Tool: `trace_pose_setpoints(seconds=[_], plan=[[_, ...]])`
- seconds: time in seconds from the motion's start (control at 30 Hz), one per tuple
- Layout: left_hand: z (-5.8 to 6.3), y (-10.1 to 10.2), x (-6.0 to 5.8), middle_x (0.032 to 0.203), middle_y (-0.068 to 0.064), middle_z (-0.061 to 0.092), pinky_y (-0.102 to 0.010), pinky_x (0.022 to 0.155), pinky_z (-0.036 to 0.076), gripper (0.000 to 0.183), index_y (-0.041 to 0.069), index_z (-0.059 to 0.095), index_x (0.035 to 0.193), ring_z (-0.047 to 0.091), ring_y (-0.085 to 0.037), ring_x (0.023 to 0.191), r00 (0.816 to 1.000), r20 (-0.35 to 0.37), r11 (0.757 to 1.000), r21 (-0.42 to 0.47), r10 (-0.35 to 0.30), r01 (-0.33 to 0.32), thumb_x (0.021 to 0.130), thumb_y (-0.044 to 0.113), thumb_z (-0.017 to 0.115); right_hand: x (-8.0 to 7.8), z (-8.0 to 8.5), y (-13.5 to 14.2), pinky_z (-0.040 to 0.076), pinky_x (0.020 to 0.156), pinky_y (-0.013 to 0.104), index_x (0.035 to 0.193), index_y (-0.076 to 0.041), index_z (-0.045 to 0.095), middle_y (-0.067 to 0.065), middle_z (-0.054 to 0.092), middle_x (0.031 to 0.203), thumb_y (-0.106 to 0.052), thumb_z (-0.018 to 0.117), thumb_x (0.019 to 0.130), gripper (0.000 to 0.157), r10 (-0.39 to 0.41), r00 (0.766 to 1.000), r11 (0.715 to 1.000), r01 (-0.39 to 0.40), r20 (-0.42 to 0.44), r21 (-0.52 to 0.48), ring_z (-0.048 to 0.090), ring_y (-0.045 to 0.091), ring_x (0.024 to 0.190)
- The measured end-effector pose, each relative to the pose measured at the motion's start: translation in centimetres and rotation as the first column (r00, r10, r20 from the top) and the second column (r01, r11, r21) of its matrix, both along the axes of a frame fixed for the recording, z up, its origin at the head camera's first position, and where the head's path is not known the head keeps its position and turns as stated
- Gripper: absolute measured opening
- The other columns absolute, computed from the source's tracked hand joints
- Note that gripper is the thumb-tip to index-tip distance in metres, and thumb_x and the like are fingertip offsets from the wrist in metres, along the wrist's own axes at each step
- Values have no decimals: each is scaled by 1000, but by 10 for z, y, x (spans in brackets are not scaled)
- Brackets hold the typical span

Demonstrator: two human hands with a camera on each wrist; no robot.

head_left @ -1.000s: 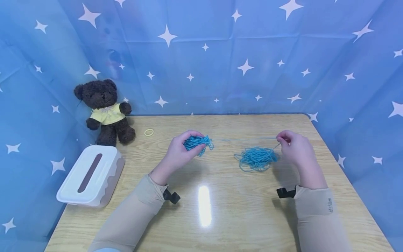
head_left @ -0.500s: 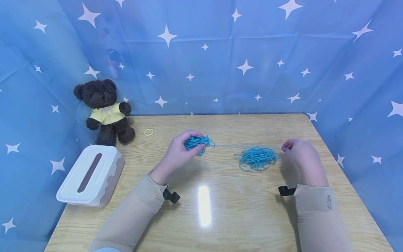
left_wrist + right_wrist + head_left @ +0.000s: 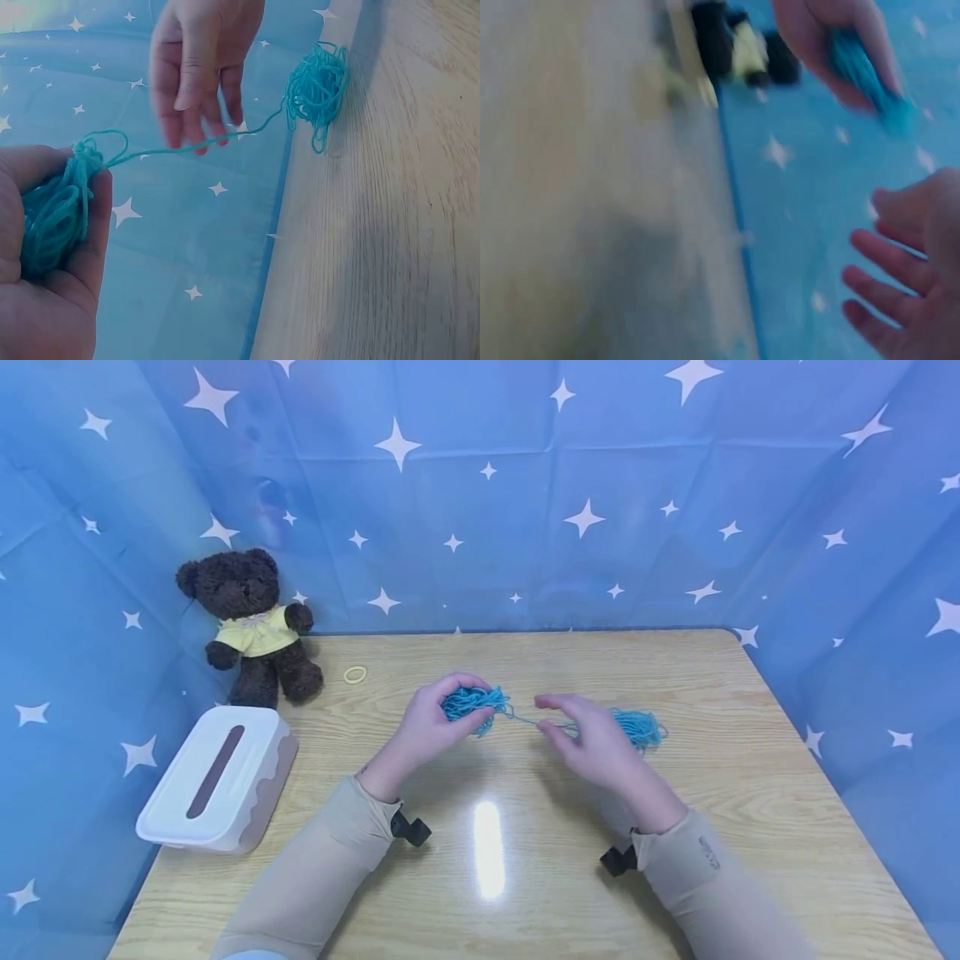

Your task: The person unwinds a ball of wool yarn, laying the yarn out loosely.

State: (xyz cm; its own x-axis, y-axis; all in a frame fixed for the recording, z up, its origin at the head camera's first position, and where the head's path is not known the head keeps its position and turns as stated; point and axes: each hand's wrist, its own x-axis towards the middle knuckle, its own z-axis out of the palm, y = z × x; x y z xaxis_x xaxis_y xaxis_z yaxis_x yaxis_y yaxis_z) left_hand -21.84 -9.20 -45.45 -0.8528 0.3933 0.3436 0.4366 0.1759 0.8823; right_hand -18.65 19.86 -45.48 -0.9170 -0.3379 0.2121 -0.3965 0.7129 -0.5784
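My left hand (image 3: 426, 720) grips a bundle of turquoise yarn (image 3: 474, 700) between thumb and fingers, above the table. From the bundle a single strand (image 3: 187, 150) runs to a loose yarn pile (image 3: 639, 727) lying on the table to the right. My right hand (image 3: 600, 745) is beside that strand, its thumb and fingers spread apart. In the left wrist view its fingers (image 3: 193, 75) hang loosely by the strand; whether they touch it I cannot tell. The right hand partly covers the pile in the head view. Blur softens the right wrist view, where the fingers look extended.
On the wooden table (image 3: 570, 877), a white box with a slotted lid (image 3: 213, 777) stands at the left. A brown teddy bear (image 3: 251, 627) in a yellow shirt sits behind it. A small yellow ring (image 3: 355, 675) lies nearby. A blue starry curtain (image 3: 480, 568) hangs behind.
My right hand first drew back with the strand pinched, then swung left across the pile towards the bundle, and its fingers have spread. The left hand stays nearly still, holding the yarn bundle.
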Motion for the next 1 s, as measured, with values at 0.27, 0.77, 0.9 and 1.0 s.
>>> trace_pose_setpoints(seconds=[0.27,0.77,0.9,1.0], plan=[[2,3,3,121,-9,81,-29,92,65,26,13,75,124,77,-20,106,999,-27,999,6,-44,44,99,14,83,8,-14,-31,57,113,58,139,-12,75,8,79,135,-19,72,108,31,17,992,992,-33,-124,-125,72,33,133],[2,2,3,120,-8,81,-28,86,65,25,15,75,124,76,-17,100,1000,1,1000,13,-18,18,100,15,82,7,-5,-15,56,58,31,122,-14,82,7,83,119,-27,71,110,21,-138,989,963,121,-54,-242,76,19,98],[1,2,2,121,-9,80,-26,80,63,26,16,75,124,75,-17,97,1000,19,1000,21,3,-3,100,17,83,3,1,1,38,42,25,122,-12,81,9,83,115,-28,68,111,23,-197,980,939,186,-7,-288,66,3,84],[0,2,2,121,-9,80,-26,77,63,27,17,75,125,75,-17,95,1000,26,1000,28,12,-13,99,16,83,0,6,10,41,47,23,121,-10,81,9,84,111,-27,68,111,23,-237,971,927,220,-20,-305,62,-7,89]])
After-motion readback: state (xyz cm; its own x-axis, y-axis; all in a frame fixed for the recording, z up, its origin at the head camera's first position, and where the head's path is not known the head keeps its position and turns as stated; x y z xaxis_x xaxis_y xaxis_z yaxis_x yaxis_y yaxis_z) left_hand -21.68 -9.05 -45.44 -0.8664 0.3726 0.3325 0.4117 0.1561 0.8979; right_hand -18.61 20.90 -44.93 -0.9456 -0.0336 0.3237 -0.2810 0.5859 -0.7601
